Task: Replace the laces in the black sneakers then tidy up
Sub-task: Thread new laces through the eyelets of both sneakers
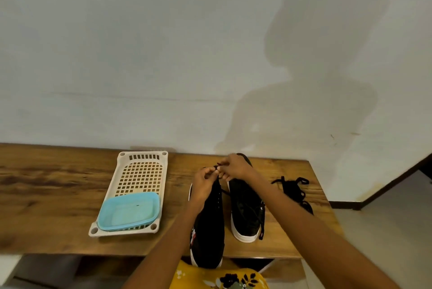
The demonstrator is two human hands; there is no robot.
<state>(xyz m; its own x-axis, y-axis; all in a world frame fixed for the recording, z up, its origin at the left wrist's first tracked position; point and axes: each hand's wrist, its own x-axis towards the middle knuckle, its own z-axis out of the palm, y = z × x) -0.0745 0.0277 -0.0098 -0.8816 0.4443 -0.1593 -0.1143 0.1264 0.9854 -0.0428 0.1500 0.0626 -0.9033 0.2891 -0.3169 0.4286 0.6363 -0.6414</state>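
Across the lower half of the frame runs a wooden counter (pixel 58 195) with a dark brown grain, and it stands against a pale wall (pixel 140 54) that fills the whole upper half. On the wall, at the upper right, falls the shadow of the person. At the lower right edge a grey floor (pixel 385 230) shows, with a dark skirting line.

Two black sneakers with white soles stand in the lower centre, their long axes running from the near edge of the counter toward the wall. The left sneaker (pixel 209 230) hangs partly over the near edge; the right sneaker (pixel 245 209) lies just beside it, fully on the counter. Both hands meet above the far ends of the shoes. The left hand (pixel 205 182) and the right hand (pixel 235 168) each have a closed grip, pinching a thin black lace (pixel 217 167) between them.

To the right of the shoes, a loose pile of black laces (pixel 295 191) lies on the counter.

At the left centre, a cream perforated tray (pixel 140 171) holds a light blue plastic tub (pixel 128 212) at its near end. What the tub holds cannot be told.
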